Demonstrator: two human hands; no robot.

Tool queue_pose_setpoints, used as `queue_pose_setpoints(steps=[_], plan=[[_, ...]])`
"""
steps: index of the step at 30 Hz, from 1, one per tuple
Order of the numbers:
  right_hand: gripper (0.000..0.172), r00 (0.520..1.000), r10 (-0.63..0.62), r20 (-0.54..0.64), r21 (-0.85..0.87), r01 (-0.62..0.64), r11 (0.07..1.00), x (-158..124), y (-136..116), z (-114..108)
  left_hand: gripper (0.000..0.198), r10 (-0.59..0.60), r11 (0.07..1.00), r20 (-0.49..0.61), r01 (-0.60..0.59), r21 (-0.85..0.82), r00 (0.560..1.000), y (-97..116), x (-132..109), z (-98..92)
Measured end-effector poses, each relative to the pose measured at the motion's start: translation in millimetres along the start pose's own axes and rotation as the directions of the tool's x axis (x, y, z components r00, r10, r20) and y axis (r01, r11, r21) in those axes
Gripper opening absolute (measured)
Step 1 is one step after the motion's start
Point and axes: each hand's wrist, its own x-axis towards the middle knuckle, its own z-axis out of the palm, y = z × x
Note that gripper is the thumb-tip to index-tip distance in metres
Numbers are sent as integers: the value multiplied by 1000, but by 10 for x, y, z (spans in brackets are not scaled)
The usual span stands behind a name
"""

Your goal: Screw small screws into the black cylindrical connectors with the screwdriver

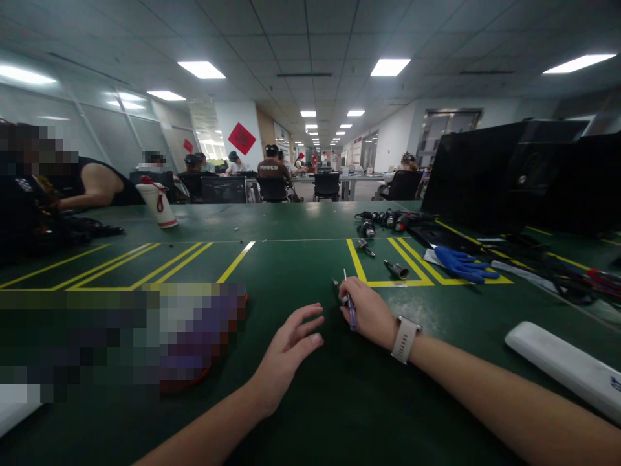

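Note:
My right hand (366, 309), with a pale watch strap at the wrist, is closed around a slim purple-handled tool (352, 318). A thin light tip and a dark tip stick out past its fingers; the tool's exact kind is unclear. To the left, my left hand (295, 340) hovers over the green table with fingers apart and nothing in it. Beyond the right hand lie a dark metal cylindrical connector (398, 269) and a smaller connector (365, 247). Farther back is a cluster of black and silver connectors (383, 221).
Yellow tape lines (359, 262) mark the green table (291, 259). On the right are a blue glove (463, 264), a white bar-shaped object (557, 362), cables and black equipment (485, 175). A paper cup (159, 204) and a person's arm (99, 184) are at the left.

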Motion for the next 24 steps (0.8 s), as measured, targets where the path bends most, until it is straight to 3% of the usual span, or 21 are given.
queue_pose_setpoints(steps=[8,11,24], plan=[[11,991,133,3,-307,-126,943,131,575,-216,35,-6,1000,35,6,16,999,-11,-2,-24],[19,981,193,-3,-392,-178,902,128,707,-267,34,-8,1000,50,7,22,999,-5,-3,-20],[26,942,331,-52,-524,-308,794,111,877,-310,29,40,997,34,-43,64,999,-20,-11,9]])
